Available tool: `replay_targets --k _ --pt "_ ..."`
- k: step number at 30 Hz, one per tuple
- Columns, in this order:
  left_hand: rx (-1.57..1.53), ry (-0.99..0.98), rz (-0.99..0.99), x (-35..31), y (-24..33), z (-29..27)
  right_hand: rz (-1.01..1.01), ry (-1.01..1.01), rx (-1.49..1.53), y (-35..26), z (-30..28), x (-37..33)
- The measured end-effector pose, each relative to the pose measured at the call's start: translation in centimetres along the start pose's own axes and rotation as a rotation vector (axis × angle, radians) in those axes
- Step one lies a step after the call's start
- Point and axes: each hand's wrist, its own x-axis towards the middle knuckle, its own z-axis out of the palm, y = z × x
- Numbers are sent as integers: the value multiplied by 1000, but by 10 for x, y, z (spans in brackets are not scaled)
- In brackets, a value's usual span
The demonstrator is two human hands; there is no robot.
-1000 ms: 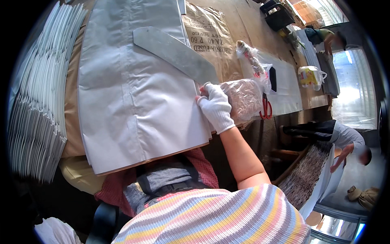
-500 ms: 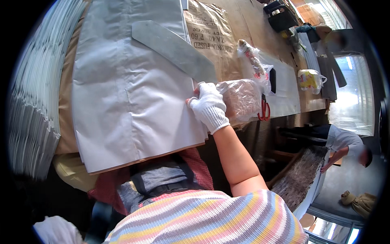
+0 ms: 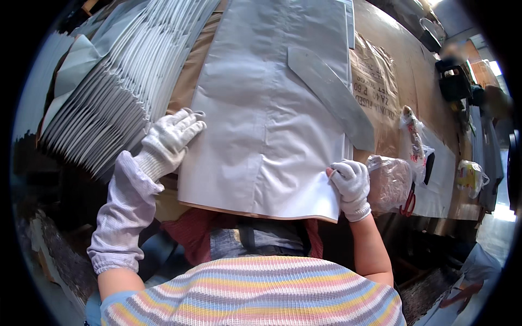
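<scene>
A flat white paper sack (image 3: 234,146) with a seam down its middle lies before me, a brown edge showing beneath its near end. My left hand (image 3: 171,138), in a white knitted glove, rests at the sack's left edge with fingers stretched out. At the opposite edge, by the near right corner, my right hand (image 3: 350,187) is gloved too; its thumb and bent fingers pinch the sack's edge. Across the sack's right side lies a grey flat strip (image 3: 331,95) with angled ends, which neither hand touches.
A fanned stack of folded white sacks (image 3: 117,92) stands at the left. To the right are a printed brown sack (image 3: 375,92), a clear plastic-wrapped bundle (image 3: 389,182), red-handled scissors (image 3: 408,202) and a yellow-and-white plastic bag (image 3: 472,176). Another person (image 3: 478,266) is at the lower right.
The view has swung left, so everything sits further right. My left hand has come into view at the sack's left edge. My right hand has slid nearer the sack's near corner.
</scene>
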Motion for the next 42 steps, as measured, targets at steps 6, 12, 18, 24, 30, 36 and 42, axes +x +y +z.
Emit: replay_targets --k 6,12,18,24,30,36,42 --pt "-667 109 -106 -31 -5 6 42 -65 160 16 7 -4" --pt "-398 195 109 -17 -13 0 408 -302 664 25 -24 33" --pt "-589 -108 -944 5 2 25 1158 -563 613 40 8 47" --pt "-107 443 -869 -1 42 67 913 -131 258 2 34 23" --pt "38 359 -902 4 41 72 877 -195 169 -2 32 22" --pt "-1 277 -1006 11 44 65 647 -108 -220 -12 41 25" --pt "-35 171 -1018 11 36 56 104 -313 74 -29 66 78"
